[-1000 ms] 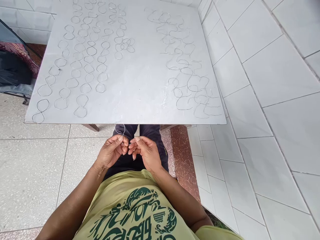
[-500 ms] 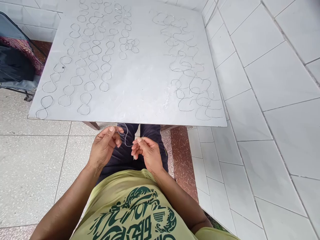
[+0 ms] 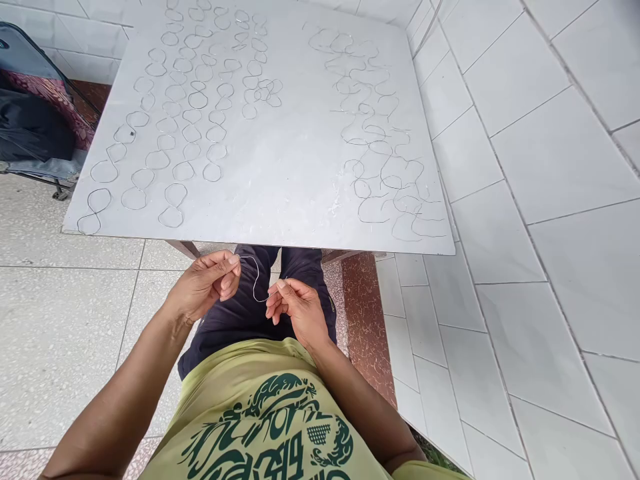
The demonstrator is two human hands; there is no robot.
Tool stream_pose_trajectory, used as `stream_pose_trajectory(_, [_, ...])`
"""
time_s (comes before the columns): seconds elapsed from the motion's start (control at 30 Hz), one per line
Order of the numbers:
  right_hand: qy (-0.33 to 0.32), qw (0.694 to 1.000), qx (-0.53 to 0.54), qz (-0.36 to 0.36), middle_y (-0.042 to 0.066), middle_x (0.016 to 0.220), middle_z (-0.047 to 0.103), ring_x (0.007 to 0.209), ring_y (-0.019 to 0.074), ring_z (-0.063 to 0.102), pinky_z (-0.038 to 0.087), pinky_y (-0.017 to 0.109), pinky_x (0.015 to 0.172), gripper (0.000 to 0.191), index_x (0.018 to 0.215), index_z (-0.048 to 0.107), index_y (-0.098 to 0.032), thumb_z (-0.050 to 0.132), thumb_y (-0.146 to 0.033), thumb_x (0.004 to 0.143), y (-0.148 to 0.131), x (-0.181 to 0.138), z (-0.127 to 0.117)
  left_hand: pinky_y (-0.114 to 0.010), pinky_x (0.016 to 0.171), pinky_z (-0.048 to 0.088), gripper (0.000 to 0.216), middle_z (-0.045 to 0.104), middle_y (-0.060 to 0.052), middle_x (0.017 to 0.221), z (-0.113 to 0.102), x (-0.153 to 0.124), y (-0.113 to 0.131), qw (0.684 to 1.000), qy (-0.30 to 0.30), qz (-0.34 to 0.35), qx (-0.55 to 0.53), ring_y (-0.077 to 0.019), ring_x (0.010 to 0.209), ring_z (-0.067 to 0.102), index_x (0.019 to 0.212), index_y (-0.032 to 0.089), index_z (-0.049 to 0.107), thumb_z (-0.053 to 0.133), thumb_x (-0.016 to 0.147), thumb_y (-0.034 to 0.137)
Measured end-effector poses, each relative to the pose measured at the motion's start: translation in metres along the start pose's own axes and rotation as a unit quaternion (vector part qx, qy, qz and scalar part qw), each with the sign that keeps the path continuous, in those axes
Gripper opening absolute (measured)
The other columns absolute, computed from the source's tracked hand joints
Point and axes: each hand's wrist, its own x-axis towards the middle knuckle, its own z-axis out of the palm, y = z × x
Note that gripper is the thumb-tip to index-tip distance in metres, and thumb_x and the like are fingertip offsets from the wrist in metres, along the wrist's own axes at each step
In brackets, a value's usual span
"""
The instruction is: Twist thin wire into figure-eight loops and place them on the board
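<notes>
I hold one thin piece of bent wire [image 3: 256,283] between both hands, just below the near edge of the grey board. My left hand [image 3: 205,285] pinches its upper end with thumb and forefinger. My right hand [image 3: 295,308] pinches its lower end. The wire curves in an open S shape between them, over my dark trousers.
A grey board [image 3: 280,173] lies ahead as a tabletop. Rows of figure-eight wire loops [image 3: 175,127] cover its left half, and a looser heap of bent wires [image 3: 385,153] lies at the right. A dark bag [image 3: 30,127] sits at far left. White tiled wall runs along the right.
My hands have drawn apart, the left moving left and up. The small closed loop seen above my fingers has opened out into a longer S curve.
</notes>
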Motion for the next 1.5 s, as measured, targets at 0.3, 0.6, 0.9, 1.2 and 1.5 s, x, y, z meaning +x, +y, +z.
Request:
stream_pose_trajectory(0.3, [0.006, 1.000, 0.009, -0.006, 0.004, 0.070, 0.071, 0.055, 0.0157, 0.068, 0.050, 0.023, 0.044, 0.032, 0.085, 0.073, -0.017, 0.073, -0.048, 0.092, -0.002, -0.001, -0.002, -0.029, 0.059, 0.054, 0.048, 0.071, -0.009, 0.074, -0.001, 0.005, 0.006, 0.996, 0.026, -0.028, 0.079, -0.0202, 0.066, 0.068, 0.103, 0.011, 0.075, 0.063, 0.097, 0.057])
stream_pose_trajectory(0.6, [0.014, 1.000, 0.026, 0.003, 0.004, 0.070, 0.073, 0.054, 0.0166, 0.069, 0.052, 0.024, 0.043, 0.032, 0.085, 0.072, -0.017, 0.076, -0.049, 0.090, -0.002, -0.003, -0.003, -0.030, 0.070, 0.056, 0.043, 0.074, -0.010, 0.087, 0.001, 0.002, -0.003, 0.983, 0.054, 0.043, 0.170, -0.0191, 0.075, 0.069, 0.115, 0.012, 0.076, 0.072, 0.094, 0.050])
stream_pose_trajectory(0.9, [0.028, 0.998, 0.053, -0.009, 0.002, 0.067, 0.069, 0.051, 0.0140, 0.064, 0.048, 0.023, 0.042, 0.035, 0.083, 0.069, -0.018, 0.073, -0.051, 0.092, 0.006, -0.003, -0.004, -0.028, 0.062, 0.054, 0.039, 0.070, -0.004, 0.074, 0.006, -0.005, -0.012, 0.949, 0.078, 0.089, 0.291, -0.0163, 0.063, 0.064, 0.120, 0.016, 0.076, 0.073, 0.093, 0.043])
stream_pose_trajectory(1.2, [0.034, 0.998, 0.052, -0.004, -0.001, 0.063, 0.065, 0.047, 0.0119, 0.058, 0.043, 0.022, 0.040, 0.036, 0.079, 0.067, -0.019, 0.074, -0.051, 0.091, 0.003, -0.003, -0.004, -0.025, 0.061, 0.048, 0.036, 0.064, 0.001, 0.063, -0.001, -0.003, -0.002, 0.855, 0.086, 0.154, 0.488, -0.0153, 0.057, 0.060, 0.130, 0.022, 0.075, 0.057, 0.101, 0.035])
stream_pose_trajectory(1.5, [0.032, 0.998, 0.051, 0.001, -0.001, 0.062, 0.064, 0.046, 0.0118, 0.057, 0.043, 0.023, 0.040, 0.036, 0.077, 0.065, -0.019, 0.074, -0.051, 0.091, 0.003, -0.005, -0.001, -0.025, 0.060, 0.046, 0.040, 0.063, 0.001, 0.061, 0.005, 0.001, 0.014, 0.853, 0.055, 0.136, 0.502, -0.0162, 0.055, 0.059, 0.132, 0.024, 0.075, 0.051, 0.099, 0.025])
